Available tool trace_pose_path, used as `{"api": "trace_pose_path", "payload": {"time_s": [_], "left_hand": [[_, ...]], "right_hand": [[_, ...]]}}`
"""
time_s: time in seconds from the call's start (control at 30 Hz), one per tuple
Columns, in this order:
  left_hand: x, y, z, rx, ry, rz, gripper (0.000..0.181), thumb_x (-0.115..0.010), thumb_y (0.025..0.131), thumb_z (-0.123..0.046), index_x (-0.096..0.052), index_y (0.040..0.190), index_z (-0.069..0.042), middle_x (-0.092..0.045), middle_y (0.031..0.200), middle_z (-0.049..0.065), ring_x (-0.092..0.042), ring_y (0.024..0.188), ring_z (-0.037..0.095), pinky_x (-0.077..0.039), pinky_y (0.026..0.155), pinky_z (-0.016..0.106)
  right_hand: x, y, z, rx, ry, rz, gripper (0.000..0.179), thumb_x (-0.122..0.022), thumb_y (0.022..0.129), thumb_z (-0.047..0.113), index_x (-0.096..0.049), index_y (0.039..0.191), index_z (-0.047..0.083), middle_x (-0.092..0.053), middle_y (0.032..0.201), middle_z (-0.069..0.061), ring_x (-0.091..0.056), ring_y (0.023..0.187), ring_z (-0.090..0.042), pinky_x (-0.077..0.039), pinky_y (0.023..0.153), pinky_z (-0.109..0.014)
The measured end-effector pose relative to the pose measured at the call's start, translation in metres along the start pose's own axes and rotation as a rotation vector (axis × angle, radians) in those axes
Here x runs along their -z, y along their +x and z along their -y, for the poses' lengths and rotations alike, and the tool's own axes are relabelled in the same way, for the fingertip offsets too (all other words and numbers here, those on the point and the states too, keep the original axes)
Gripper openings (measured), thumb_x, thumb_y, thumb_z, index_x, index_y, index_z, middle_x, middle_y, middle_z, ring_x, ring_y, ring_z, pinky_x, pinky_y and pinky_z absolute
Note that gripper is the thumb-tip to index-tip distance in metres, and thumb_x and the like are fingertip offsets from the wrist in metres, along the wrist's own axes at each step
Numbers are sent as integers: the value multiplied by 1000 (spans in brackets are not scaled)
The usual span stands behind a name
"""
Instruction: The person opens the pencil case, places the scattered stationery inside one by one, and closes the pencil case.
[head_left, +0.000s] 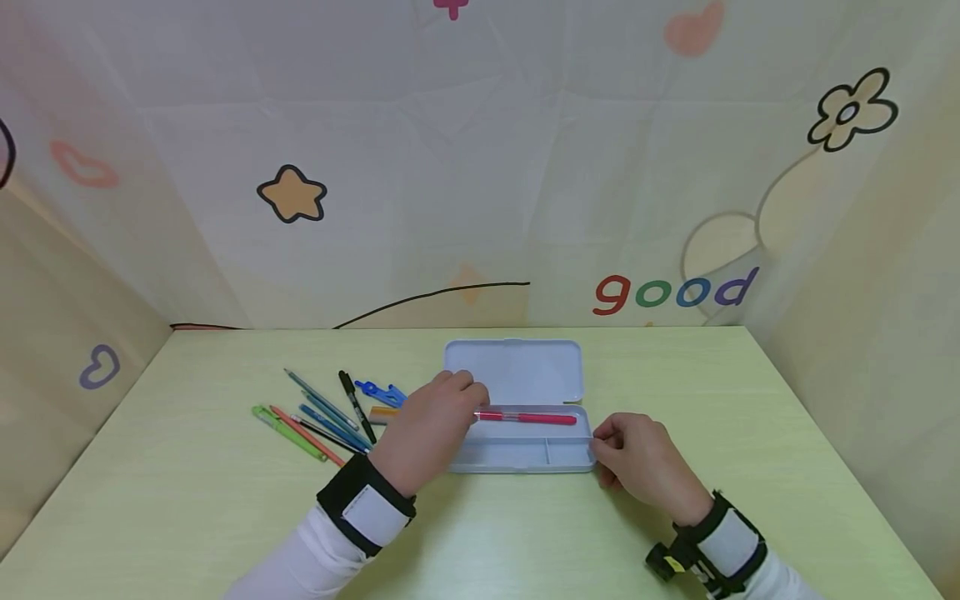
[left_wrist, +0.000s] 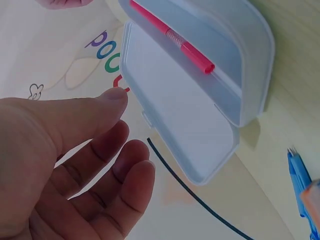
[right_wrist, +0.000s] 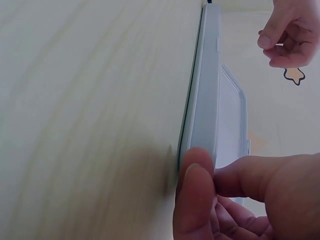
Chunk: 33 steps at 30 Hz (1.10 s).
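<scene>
The red pen [head_left: 546,419] lies lengthwise in the rear compartment of the open pencil case [head_left: 498,454]. Over the case's left end I see the left hand [head_left: 433,429], its thumb and fingers parted, holding nothing. The right hand [head_left: 643,458] pinches the case's right end; to my judgement this grip should be light but firm, so that the case does not slide. A pen is best laid flat, parallel to the divider [head_left: 510,438].
</scene>
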<state>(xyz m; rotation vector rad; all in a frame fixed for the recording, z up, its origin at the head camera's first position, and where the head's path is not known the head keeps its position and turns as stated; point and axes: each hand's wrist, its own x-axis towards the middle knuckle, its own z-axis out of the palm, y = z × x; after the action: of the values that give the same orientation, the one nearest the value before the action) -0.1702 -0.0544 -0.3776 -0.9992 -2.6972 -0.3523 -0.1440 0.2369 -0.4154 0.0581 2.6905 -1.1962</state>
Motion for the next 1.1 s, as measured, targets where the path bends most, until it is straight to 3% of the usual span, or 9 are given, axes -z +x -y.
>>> {"api": "trace_pose_path", "payload": {"time_s": [0.53,0.77,1.1], "left_hand": [[15,-34,21,64,-32,-66,26,-85,86,5,-76,106,-9,-67,97,2,-65,92,23,-60,75,31],[21,-46,30,118,-21,-40,25,-84,88,5,-76,106,-10,-66,98,1,-64,93,22,-60,77,30],[26,-69,54,128,2,-90,26,-83,86,8,-76,104,-11,-67,100,0,-65,98,22,-60,79,32]], "right_hand": [[0,1,-2,17,1,3,7,-65,103,5,-69,104,0,-65,70,-7,-61,61,-21,-52,56,-31],[0,1,-2,19,3,1,7,-65,102,5,-70,105,-1,-65,70,-7,-61,60,-21,-52,55,-31],[0,0,0,8,4,1,7,-65,102,5,-69,105,-1,-65,71,-7,-61,61,-21,-53,56,-32]]}}
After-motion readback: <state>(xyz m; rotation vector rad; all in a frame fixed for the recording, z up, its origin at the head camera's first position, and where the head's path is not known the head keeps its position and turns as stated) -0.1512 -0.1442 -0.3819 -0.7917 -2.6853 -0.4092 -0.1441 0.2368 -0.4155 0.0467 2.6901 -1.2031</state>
